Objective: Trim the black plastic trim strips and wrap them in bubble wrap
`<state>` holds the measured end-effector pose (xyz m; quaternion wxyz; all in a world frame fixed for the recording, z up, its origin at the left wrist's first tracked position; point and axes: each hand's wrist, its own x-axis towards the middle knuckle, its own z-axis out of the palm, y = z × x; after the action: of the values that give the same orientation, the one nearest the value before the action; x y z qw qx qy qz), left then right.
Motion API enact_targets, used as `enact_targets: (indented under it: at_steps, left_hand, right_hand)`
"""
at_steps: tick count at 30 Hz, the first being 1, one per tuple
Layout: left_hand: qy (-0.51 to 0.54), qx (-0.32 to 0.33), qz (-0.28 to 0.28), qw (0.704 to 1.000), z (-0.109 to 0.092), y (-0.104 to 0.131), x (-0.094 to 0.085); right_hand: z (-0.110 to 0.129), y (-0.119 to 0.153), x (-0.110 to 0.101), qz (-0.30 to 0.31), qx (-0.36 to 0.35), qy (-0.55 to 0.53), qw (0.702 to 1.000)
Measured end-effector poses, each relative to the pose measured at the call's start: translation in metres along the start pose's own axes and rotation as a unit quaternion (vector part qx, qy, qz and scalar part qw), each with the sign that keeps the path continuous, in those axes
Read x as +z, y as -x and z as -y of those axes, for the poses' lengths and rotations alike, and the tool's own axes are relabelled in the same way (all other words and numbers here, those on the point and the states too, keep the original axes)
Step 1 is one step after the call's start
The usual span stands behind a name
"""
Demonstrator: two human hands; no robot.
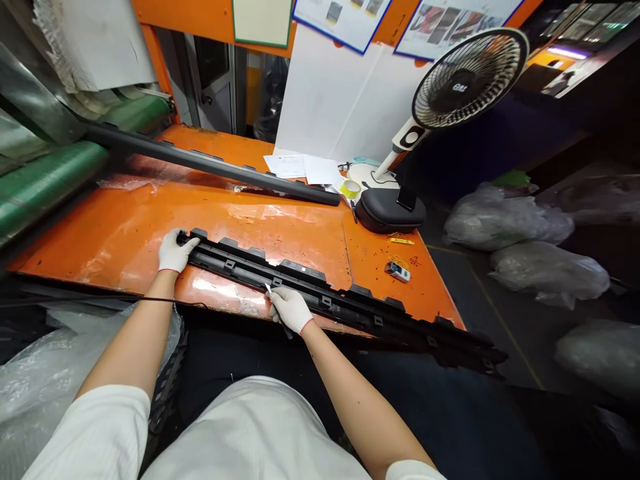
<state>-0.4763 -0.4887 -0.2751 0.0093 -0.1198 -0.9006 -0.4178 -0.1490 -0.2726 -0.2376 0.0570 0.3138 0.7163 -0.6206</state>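
The fingers of your left hand (175, 251) are pinched on the left end of the black strip (345, 305), apparently to steady it along the near side of the orange table (240, 213). The fingers of your right hand (291, 309) are curled around a slim tool (269, 289), pale tip at the strip's near edge, presumably for control; the hand hides most of it, and contact cannot be confirmed. Farther right, the strip overhangs the table, its dark end hard to make out.
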Motion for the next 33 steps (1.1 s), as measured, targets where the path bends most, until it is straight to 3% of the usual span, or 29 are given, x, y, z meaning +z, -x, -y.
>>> enact_targets:
  at_steps: [9, 13, 14, 16, 17, 19, 22, 24, 27, 33]
  left_hand:
    - [0.002, 0.001, 0.002, 1.000, 0.003, -0.001, 0.002]
    - [-0.006, 0.007, 0.011, 1.000, 0.007, -0.005, 0.005]
    - [-0.010, 0.006, 0.013, 1.000, 0.008, -0.006, 0.006]
    - [-0.020, 0.002, 0.018, 1.000, 0.008, -0.009, 0.006]
    - [-0.027, 0.000, 0.023, 0.999, 0.007, -0.011, 0.007]
    - [-0.043, -0.008, 0.037, 0.998, 0.004, -0.015, 0.006]
    - [-0.061, -0.031, 0.058, 0.996, -0.003, -0.019, 0.004]
    - [-0.061, -0.046, 0.065, 0.995, -0.007, -0.021, 0.003]
    - [-0.047, -0.054, 0.064, 0.995, -0.008, -0.024, 0.004]
    - [-0.023, -0.049, 0.049, 0.997, -0.001, -0.027, 0.008]
  right_hand:
    - [0.020, -0.011, 0.000, 0.024, 0.050, 0.036, 0.998]
    - [0.021, -0.007, -0.013, 0.109, 0.057, 0.028, 0.992]
    - [0.019, -0.005, -0.017, 0.110, 0.047, 0.038, 0.992]
    - [0.014, -0.002, -0.022, 0.050, -0.022, 0.099, 0.994]
    - [0.012, 0.000, -0.023, -0.001, -0.074, 0.150, 0.986]
    - [0.007, 0.001, -0.025, -0.078, -0.171, 0.273, 0.944]
    - [0.004, -0.001, -0.024, -0.081, -0.231, 0.421, 0.873]
    - [0.005, -0.003, -0.022, -0.062, -0.241, 0.474, 0.844]
    - [0.009, -0.003, -0.020, -0.057, -0.229, 0.509, 0.828]
    - [0.019, -0.002, -0.014, -0.058, -0.182, 0.526, 0.829]
